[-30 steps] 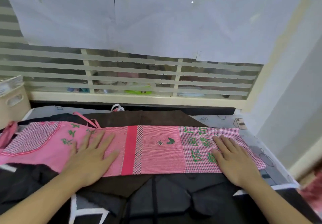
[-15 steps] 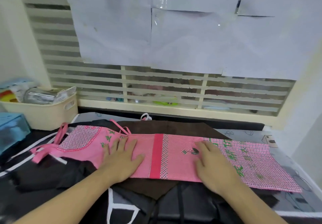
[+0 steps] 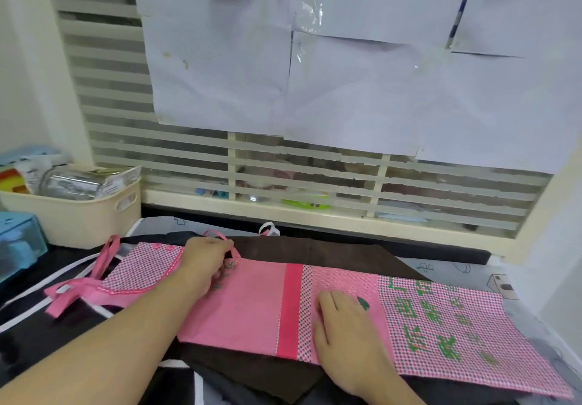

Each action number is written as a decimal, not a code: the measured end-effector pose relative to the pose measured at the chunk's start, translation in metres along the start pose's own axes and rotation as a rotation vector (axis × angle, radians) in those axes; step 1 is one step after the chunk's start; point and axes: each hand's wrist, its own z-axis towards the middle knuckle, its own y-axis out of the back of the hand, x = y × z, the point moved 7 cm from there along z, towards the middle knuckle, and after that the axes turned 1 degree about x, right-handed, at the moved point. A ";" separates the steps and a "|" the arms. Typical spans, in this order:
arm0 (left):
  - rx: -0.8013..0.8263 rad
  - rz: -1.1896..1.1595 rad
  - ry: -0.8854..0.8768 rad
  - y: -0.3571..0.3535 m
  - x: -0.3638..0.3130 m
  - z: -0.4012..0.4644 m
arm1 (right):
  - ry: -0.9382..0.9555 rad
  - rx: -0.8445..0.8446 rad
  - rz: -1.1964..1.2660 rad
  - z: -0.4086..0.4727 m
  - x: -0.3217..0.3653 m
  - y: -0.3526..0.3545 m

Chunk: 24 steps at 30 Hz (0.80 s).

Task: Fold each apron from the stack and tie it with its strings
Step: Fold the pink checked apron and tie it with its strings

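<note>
White sheets of paper (image 3: 362, 67) hang taped over a slatted window (image 3: 302, 181), and below the sill a work surface is heaped with dark fabric. On top of that heap lies the pink folded apron (image 3: 252, 304), stretched into a long band that runs from the left, where its checked bib sits, to the right, where a checked panel carries green embroidered characters (image 3: 437, 326). A darker pink vertical stripe crosses the band near its middle. Beneath it spreads a brown cloth (image 3: 315, 250), and under that a black garment with white trim (image 3: 37, 326).

From the lower left, the bare forearm of the left hand (image 3: 204, 263) reaches diagonally up across the apron. Its fingers are curled at the far edge of the band, and they appear to pinch a thin pink apron string (image 3: 217, 235) that loops just above the knuckles; the contact itself is partly hidden by the hand. The right hand (image 3: 343, 326) comes in from the bottom edge and lies flat, palm down, fingers straight and together, pressing the apron just right of the dark stripe.

More pink ties (image 3: 94, 278) trail off the bib end to the left, over the black garment. At the far left stand a cream plastic basket with a handle cutout (image 3: 78, 215) holding packets and a blue box (image 3: 19, 241).
</note>
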 end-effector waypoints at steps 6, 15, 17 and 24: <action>0.199 -0.365 -0.202 -0.005 -0.042 -0.025 | 0.008 0.002 -0.014 0.001 0.000 -0.003; 0.988 0.412 -0.479 -0.003 -0.048 -0.149 | 0.037 -0.020 -0.071 0.002 -0.002 -0.008; 1.197 0.585 -0.410 -0.004 -0.024 -0.172 | 0.040 -0.037 -0.077 0.002 -0.002 -0.008; 1.492 0.701 -0.202 -0.016 0.003 -0.210 | 0.041 -0.033 -0.112 0.002 -0.002 -0.008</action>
